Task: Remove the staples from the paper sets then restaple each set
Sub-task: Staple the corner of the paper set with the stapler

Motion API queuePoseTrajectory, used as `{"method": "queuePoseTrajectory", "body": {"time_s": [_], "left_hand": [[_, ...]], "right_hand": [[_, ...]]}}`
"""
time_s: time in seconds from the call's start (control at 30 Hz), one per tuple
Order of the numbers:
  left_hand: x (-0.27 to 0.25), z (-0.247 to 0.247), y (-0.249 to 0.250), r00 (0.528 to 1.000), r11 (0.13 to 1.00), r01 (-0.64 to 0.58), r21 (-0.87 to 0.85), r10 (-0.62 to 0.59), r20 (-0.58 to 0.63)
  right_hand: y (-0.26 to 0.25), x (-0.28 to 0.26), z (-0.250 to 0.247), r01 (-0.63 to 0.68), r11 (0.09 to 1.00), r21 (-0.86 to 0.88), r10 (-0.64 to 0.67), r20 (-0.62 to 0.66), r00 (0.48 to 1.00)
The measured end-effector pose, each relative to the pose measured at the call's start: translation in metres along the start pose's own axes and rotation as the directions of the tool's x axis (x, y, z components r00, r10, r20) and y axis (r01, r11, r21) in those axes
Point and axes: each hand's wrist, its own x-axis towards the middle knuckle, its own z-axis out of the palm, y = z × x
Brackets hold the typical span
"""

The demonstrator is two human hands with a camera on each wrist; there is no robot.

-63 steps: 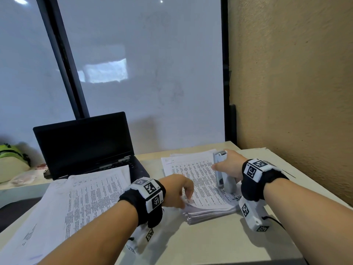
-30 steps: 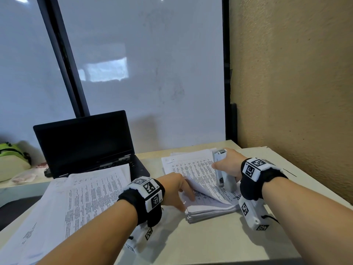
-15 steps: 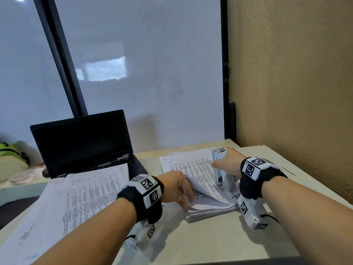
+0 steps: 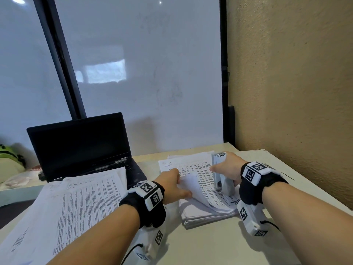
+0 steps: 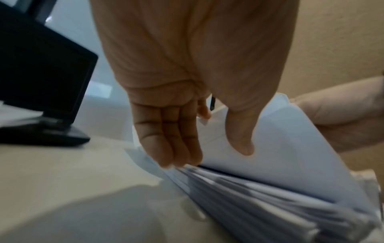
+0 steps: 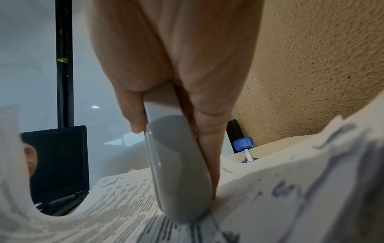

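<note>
fingers (image 5: 176, 144) under lifted paper set (image 5: 280, 148)

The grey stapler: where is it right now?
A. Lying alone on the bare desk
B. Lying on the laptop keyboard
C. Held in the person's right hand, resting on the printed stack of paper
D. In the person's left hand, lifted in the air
C: the right hand grips the grey stapler, whose end rests on the stack of paper, while the left hand lifts the top sheets.
</note>
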Motion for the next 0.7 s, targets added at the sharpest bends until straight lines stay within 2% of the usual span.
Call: {"method": "queuePoseTrajectory", "body": {"time_s": [0.07,0.13,0.27,0.37,0.4,0.43,0.5,0.53,0.6,0.7], "left_hand": [[0.0,0.005,0.001,0.994,0.975,0.095,-0.202,-0.082,0.071],[0.003,0.008,0.003,0.987,0.899,0.152,-0.411,-0.12,0.103],[0.013,0.01,0.011,0.97,0.582,0.241,-0.776,-0.182,0.165],[0.017,0.007,0.017,0.941,0.321,0.332,-0.887,-0.179,0.288],[0.018,0.007,0.017,0.941,0.292,0.326,-0.899,-0.191,0.28],[0.021,0.008,0.015,0.944,0.352,0.308,-0.884,-0.228,0.238],[0.026,0.011,0.01,0.941,0.599,0.301,-0.742,-0.313,0.129],[0.027,0.013,0.007,0.941,0.683,0.302,-0.664,-0.327,0.092],[0.026,0.014,0.002,0.947,0.757,0.273,-0.594,-0.321,0.025],[0.025,0.012,0.001,0.969,0.752,0.125,-0.648,-0.232,-0.082]], "right_hand": [[0.001,0.0,0.0,0.001,1.0,0.009,-0.001,0.001,1.0],[0.002,0.0,0.0,0.0,1.0,0.018,0.0,-0.002,1.0],[0.006,0.006,0.001,-0.006,0.997,0.072,0.005,0.005,1.0],[0.01,0.012,0.0,-0.013,0.998,0.061,0.012,0.004,1.0],[0.01,0.013,0.0,-0.017,0.998,0.054,0.017,0.004,1.0],[0.011,0.014,0.0,-0.018,0.998,0.053,0.017,0.004,1.0],[0.013,0.016,0.0,-0.005,0.998,0.056,0.004,0.012,1.0],[0.014,0.016,0.0,0.0,0.998,0.063,-0.001,0.015,1.0],[0.015,0.014,0.001,0.0,0.996,0.087,-0.002,0.019,1.0],[0.02,0.005,-0.003,0.005,0.99,0.142,-0.006,0.007,1.0]]}}
